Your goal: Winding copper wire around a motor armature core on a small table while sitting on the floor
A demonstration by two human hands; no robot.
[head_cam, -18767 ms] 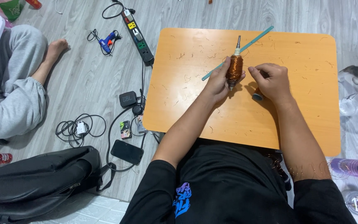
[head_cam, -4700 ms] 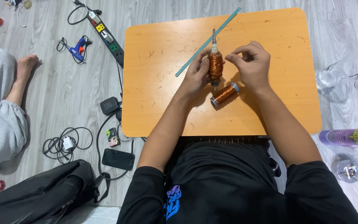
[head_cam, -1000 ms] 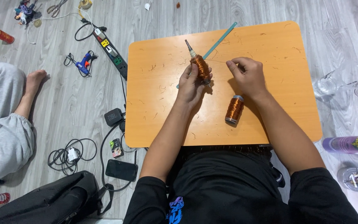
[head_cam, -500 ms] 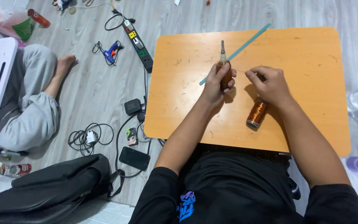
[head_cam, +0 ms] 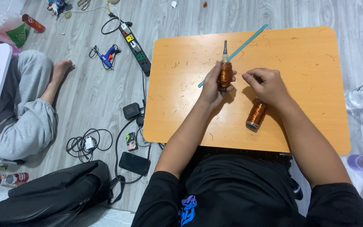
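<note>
Both bare forearms reach forward from short black sleeves over the near edge of the desk, converging toward its middle. The left hand [head_cam: 215,86] is curled closed, thumb side up, wrist slightly bent, its fingers wrapped round and gripping. The right hand [head_cam: 267,84] sits just beside it, a little toward the right edge, knuckles up, with thumb and forefinger pinched together and pointing at the left hand. The hands are near each other but not touching. Both elbows hang off the near edge.

Black backpack [head_cam: 51,193], power strip [head_cam: 134,43], blue glue gun [head_cam: 107,56], phone [head_cam: 135,163]
</note>
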